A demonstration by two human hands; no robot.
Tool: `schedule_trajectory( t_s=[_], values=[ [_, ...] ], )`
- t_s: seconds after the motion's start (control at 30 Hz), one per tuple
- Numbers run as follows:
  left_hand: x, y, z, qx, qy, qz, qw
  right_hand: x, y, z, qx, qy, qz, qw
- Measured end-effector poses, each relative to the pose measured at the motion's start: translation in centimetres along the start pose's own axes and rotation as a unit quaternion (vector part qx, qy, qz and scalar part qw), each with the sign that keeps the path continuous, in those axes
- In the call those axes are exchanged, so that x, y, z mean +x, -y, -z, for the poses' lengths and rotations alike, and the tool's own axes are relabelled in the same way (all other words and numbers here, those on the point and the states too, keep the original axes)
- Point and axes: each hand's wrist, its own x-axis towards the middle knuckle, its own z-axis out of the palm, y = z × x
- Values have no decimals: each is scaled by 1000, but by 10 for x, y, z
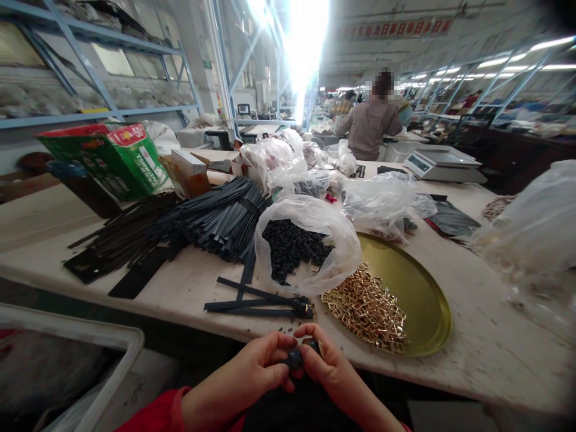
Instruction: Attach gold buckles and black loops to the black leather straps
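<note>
My left hand (258, 366) and my right hand (321, 363) meet just below the table's front edge, fingers pinched together on a small dark piece with a gold buckle (302, 353) between them. Right in front of them lie a few assembled dark straps (258, 303) on the table. A round brass tray (418, 294) holds a heap of gold buckles (366, 309) at my right. An open clear bag (315, 213) filled with small black loops (292, 246) stands behind the straps.
A large pile of dark straps (198, 222) covers the table's left. A green carton (110, 157), more plastic bags (382, 201) and a scale (443, 163) stand farther back. A white bin (96, 345) sits at my lower left. A person (369, 123) works beyond the table.
</note>
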Motion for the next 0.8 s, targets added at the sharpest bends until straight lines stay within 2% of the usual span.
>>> schedule_trajectory(
  t_s=[0.17, 0.27, 0.4, 0.6, 0.7, 0.8],
  values=[
    [-3, 3, -4, 43, -44, -11, 998, -5, 13, -1, -154, 5, 53, 987],
    [-5, 2, -7, 105, -50, 1, 993, -11, 15, 0, -168, 4, 54, 984],
    [-11, -2, -5, 236, -18, 49, 970, -15, 4, 3, -172, -6, 15, 985],
    [-11, 2, 3, 330, -39, 15, 943, -9, -3, 5, -247, -2, 12, 969],
    [-9, 4, 2, 364, -47, 8, 930, -9, 0, 5, -272, 0, 20, 962],
    [-8, 7, -2, 395, -56, 10, 917, -10, 0, 5, -334, -3, 27, 942]
  ],
)
